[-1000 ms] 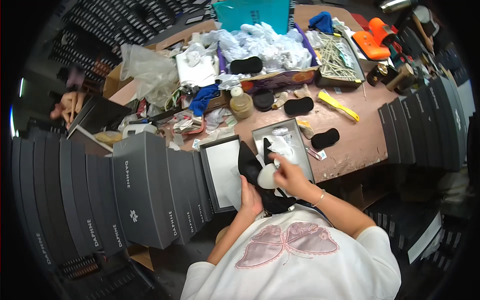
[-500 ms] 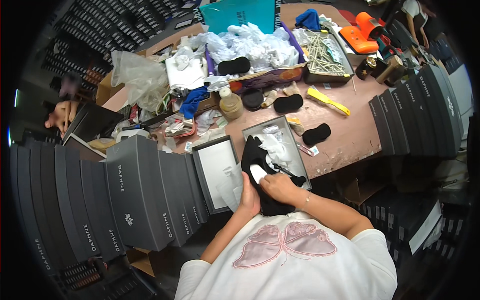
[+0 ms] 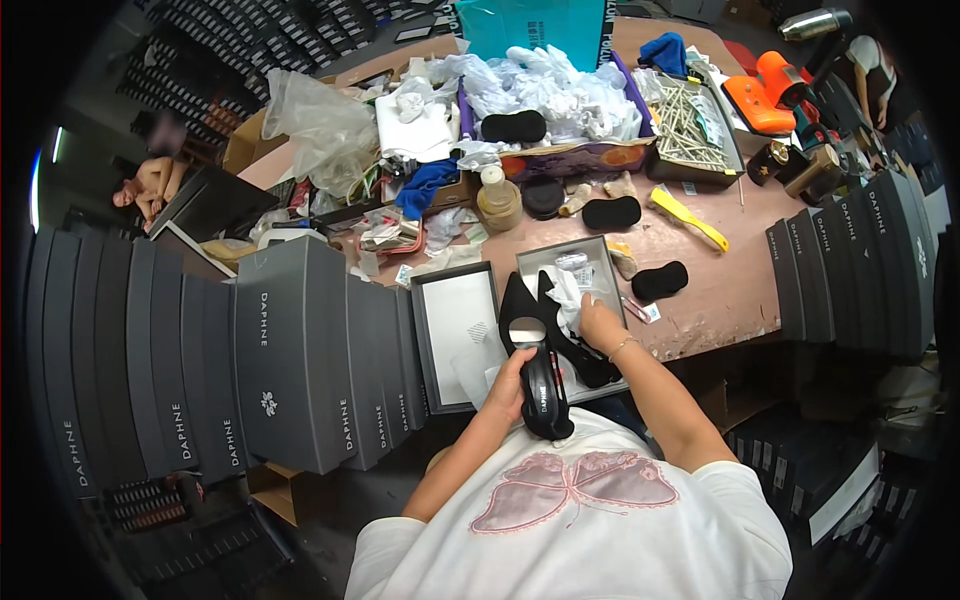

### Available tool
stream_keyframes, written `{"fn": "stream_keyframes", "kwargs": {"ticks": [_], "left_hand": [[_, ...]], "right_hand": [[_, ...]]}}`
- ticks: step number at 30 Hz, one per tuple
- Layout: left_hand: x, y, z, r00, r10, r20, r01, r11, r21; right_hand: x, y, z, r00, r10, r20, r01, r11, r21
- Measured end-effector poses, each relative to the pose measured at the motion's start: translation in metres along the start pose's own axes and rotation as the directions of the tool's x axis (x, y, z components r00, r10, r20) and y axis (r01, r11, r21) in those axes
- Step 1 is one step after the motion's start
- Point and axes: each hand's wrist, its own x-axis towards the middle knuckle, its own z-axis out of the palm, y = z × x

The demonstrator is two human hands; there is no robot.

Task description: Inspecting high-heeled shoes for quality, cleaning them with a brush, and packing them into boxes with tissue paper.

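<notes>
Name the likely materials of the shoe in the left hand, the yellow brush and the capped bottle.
Shoe: suede or fabric outside, judging by its matt black surface; its shiny insole suggests leather or synthetic.
Yellow brush: probably plastic, evenly coloured and smooth.
Capped bottle: see-through, so plastic or glass.

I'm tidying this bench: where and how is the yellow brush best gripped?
Probably by its slim handle, coming from the near right: the yellow brush lies slantwise on the table, handle end pointing right and toward the person, wider head farther away to the left.
</notes>
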Motion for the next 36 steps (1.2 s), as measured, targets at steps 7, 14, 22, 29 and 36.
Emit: {"fn": "stream_keyframes", "kwargs": {"ticks": [7, 14, 22, 29, 36], "left_hand": [[0.003, 0.002, 0.001, 0.995, 0.055, 0.085, -0.050, 0.997, -0.059], [-0.006, 0.001, 0.031, 0.996, 0.059, 0.060, -0.054, 0.995, -0.079], [-0.007, -0.017, 0.017, 0.997, 0.072, -0.024, -0.074, 0.992, -0.100], [-0.001, -0.016, 0.024, 0.980, 0.193, -0.050, -0.197, 0.976, -0.090], [-0.005, -0.017, 0.055, 0.983, 0.163, -0.087, -0.180, 0.954, -0.241]], "right_hand": [[-0.022, -0.005, -0.061, 0.995, -0.093, -0.034, 0.093, 0.995, -0.022], [-0.059, -0.095, -0.102, 0.900, -0.408, -0.154, 0.421, 0.905, 0.062], [-0.033, -0.100, -0.082, 0.807, -0.455, -0.376, 0.474, 0.879, -0.048], [-0.017, -0.098, -0.071, 0.870, -0.447, -0.206, 0.464, 0.885, 0.036], [-0.016, -0.101, -0.064, 0.760, -0.608, -0.231, 0.597, 0.793, -0.122]]}}
